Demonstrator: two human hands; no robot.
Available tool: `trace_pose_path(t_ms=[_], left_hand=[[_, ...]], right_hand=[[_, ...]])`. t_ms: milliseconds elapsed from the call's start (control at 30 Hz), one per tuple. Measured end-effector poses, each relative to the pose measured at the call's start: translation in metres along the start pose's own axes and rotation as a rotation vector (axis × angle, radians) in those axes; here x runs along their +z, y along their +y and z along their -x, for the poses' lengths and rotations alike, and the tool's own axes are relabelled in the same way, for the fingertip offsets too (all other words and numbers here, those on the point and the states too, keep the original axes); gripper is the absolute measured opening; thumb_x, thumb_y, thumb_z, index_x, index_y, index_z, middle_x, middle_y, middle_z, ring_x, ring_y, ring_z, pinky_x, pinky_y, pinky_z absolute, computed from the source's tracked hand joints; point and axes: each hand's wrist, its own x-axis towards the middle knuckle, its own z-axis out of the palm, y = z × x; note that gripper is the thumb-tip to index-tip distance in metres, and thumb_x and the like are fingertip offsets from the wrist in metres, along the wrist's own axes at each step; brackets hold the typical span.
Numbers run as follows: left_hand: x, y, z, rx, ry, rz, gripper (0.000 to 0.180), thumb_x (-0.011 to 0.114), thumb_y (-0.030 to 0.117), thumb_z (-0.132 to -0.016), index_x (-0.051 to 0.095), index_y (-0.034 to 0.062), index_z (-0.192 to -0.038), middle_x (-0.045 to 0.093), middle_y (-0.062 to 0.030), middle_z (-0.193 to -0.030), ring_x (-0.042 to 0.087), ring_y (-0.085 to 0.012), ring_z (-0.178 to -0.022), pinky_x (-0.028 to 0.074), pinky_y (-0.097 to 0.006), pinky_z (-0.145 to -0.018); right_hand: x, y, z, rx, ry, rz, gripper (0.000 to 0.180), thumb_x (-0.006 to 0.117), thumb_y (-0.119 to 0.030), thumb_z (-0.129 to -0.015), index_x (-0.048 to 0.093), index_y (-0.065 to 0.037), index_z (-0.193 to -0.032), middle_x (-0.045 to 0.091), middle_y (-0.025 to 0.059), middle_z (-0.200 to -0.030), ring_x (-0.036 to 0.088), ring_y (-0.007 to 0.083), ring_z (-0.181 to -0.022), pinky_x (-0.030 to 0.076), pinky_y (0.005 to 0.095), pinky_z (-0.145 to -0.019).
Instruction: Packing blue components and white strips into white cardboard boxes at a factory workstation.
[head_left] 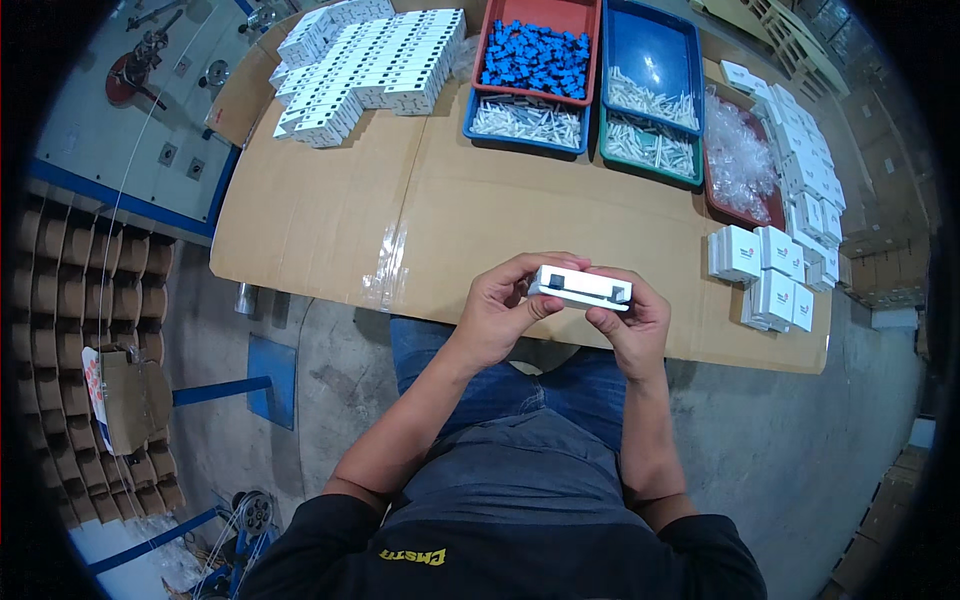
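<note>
Both my hands hold one small white rectangular unit with black slots on its side, just above the near edge of the cardboard-topped table. My left hand is closed on its left end, thumb below and fingers behind. On the other end, my right hand grips with the thumb at the lower corner and the fingers along the back. The unit's far side is hidden by my fingers.
Stacked white units fill the far left. Trays hold blue parts, white plugs and clear plastic bags. White square units stand in stacks on the right. Cardboard covers the tabletop.
</note>
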Motion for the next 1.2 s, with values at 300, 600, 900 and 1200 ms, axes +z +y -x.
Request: trace_pose_path(t_ms=[300,600,900,1200], left_hand=[[0.002,0.003,0.000,-0.045,0.008,0.023,0.032,0.074,0.016,-0.094,0.064,0.0031,-0.123,0.067,-0.0177,-0.130,0.062,-0.0267,-0.126,0.047,-0.041,-0.110],[0.000,-0.001,0.001,0.030,-0.026,0.071,0.031,0.072,0.008,-0.095,0.065,0.0025,-0.124,0.067,-0.0136,-0.130,0.061,-0.0220,-0.124,0.049,-0.037,-0.108],[0.000,0.003,0.002,-0.032,-0.021,0.025,0.032,0.074,0.016,-0.095,0.064,0.0029,-0.122,0.066,-0.0176,-0.130,0.061,-0.0263,-0.125,0.048,-0.040,-0.109],[0.003,0.009,0.004,-0.066,-0.003,0.014,0.031,0.073,0.014,-0.095,0.063,0.0024,-0.122,0.066,-0.0174,-0.130,0.062,-0.0255,-0.125,0.048,-0.040,-0.109]], right_hand=[[-0.001,0.002,0.002,-0.086,-0.009,0.051,0.036,0.082,-0.004,-0.087,0.069,0.001,-0.120,0.073,0.0101,-0.115,0.068,0.0164,-0.105,0.054,0.0304,-0.092],[-0.004,0.002,0.001,-0.097,-0.021,0.097,0.037,0.084,-0.006,-0.084,0.071,0.002,-0.118,0.075,0.0116,-0.111,0.070,0.0172,-0.102,0.054,0.0300,-0.092],[-0.004,0.001,0.003,-0.099,-0.036,0.111,0.037,0.083,-0.007,-0.085,0.071,0.002,-0.119,0.075,0.0116,-0.111,0.070,0.0171,-0.101,0.055,0.0295,-0.089],[-0.005,0.001,0.002,-0.101,-0.023,0.123,0.034,0.083,-0.007,-0.086,0.073,0.003,-0.116,0.077,0.0126,-0.107,0.071,0.0172,-0.099,0.055,0.0307,-0.088]])
